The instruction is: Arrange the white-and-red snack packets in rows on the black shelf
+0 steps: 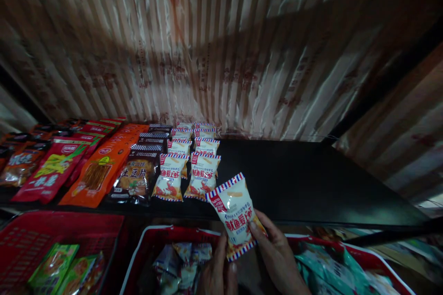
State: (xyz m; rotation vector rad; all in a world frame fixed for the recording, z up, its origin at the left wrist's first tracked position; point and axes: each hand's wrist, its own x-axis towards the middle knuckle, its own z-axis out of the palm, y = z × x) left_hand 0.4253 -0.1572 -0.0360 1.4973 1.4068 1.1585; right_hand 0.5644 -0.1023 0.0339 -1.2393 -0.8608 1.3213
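Observation:
A small white snack bag with red-and-blue striped ends is held up, tilted, in front of the shelf edge. My right hand grips its lower right side, thumb across the front and fingers behind. At the lower left corner, my left hand pinches the bag between thumb and fingers. Matching white bags stand in two rows on the black shelf, the front ones being a left bag and a right bag. Below my hands, a red basket with a white rim holds more small bags.
The black shelf runs across, with corrugated sheeting behind it. Left of the white bags are dark potato-chip bags, an orange bag and a red bag. Teal bags lie lower right; green packets sit in a red basket.

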